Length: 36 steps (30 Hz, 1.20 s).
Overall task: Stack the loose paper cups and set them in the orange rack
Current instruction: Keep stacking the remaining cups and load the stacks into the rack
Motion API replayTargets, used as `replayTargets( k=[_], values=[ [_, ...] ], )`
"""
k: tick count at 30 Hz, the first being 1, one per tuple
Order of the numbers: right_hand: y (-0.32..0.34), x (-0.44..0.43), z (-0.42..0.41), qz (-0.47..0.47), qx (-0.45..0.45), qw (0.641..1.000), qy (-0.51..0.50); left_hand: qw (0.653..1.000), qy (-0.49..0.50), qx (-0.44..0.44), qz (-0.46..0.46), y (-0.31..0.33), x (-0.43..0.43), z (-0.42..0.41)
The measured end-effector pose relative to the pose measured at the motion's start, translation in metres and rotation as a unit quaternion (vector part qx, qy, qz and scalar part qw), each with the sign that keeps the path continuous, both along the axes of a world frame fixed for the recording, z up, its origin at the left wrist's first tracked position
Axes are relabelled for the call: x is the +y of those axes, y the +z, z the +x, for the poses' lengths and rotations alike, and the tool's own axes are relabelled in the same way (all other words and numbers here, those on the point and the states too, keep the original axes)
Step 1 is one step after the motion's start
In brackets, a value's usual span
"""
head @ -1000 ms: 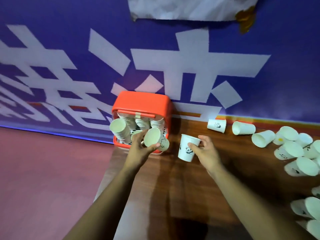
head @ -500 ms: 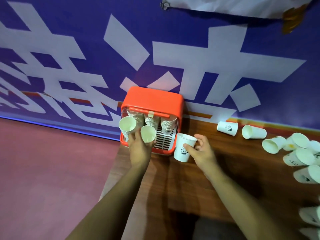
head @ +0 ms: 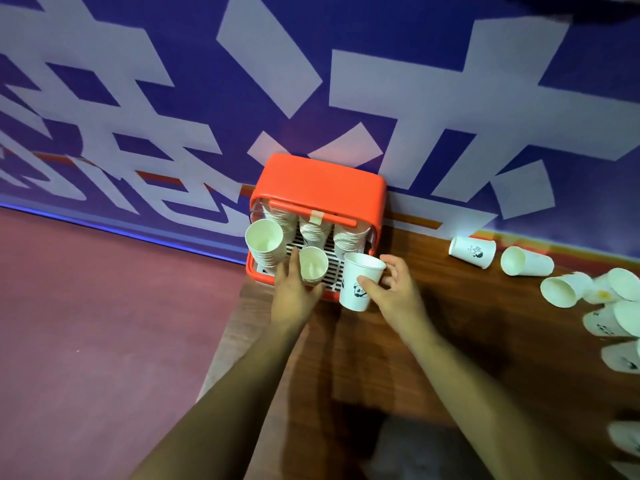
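1. Rack: orange plastic rack with a rounded top sits at the far left end of the brown wooden table, its back against the blue banner with large white characters. Its open front faces the camera, and a white slatted floor shows inside.
2. Stacked white paper cups lie on their sides in the rack, mouths toward the camera. The tall left stack juts out over the front lip. A back middle stack and a back right stack sit deeper in, under the orange top.
3. Left hand grips a short stack of cups in the rack's middle lane. The index finger runs up the stack's left side and the thumb curls under it. The stack's mouth faces the camera, above the slatted floor and just right of the tall left stack.
4. Right hand pinches a single white paper cup with black panda print, thumb on the printed side, fingers curled behind near the rim. The cup is mouth up and slightly tilted, just in front of the rack's right front corner. Cannot tell whether its base touches the table.
5. Loose white paper cups lie tipped on their sides across the right of the table, well apart from the rack. Two lie near the banner, and a tighter cluster runs down the right edge, partly cut off.
6. Maroon floor fills the area left of the table.
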State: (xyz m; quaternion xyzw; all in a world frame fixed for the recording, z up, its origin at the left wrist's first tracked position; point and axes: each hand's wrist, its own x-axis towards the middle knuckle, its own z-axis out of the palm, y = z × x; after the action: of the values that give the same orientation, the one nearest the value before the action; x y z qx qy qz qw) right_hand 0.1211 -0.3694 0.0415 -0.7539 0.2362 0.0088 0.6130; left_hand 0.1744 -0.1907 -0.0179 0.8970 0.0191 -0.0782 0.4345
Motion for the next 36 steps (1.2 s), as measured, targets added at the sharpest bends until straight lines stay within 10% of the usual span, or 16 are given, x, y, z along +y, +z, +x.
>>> replayTargets(
  k=[13,36],
  values=[
    [-0.011,0.046,0.048,-0.059,-0.091,0.985,0.132,0.973,-0.017,-0.057,-0.223,0.041,0.028,-0.004],
    [-0.077,0.057,0.064,-0.117,0.010,0.979,0.165,0.998,-0.001,-0.027,-0.051,-0.017,0.027,0.013]
  ],
)
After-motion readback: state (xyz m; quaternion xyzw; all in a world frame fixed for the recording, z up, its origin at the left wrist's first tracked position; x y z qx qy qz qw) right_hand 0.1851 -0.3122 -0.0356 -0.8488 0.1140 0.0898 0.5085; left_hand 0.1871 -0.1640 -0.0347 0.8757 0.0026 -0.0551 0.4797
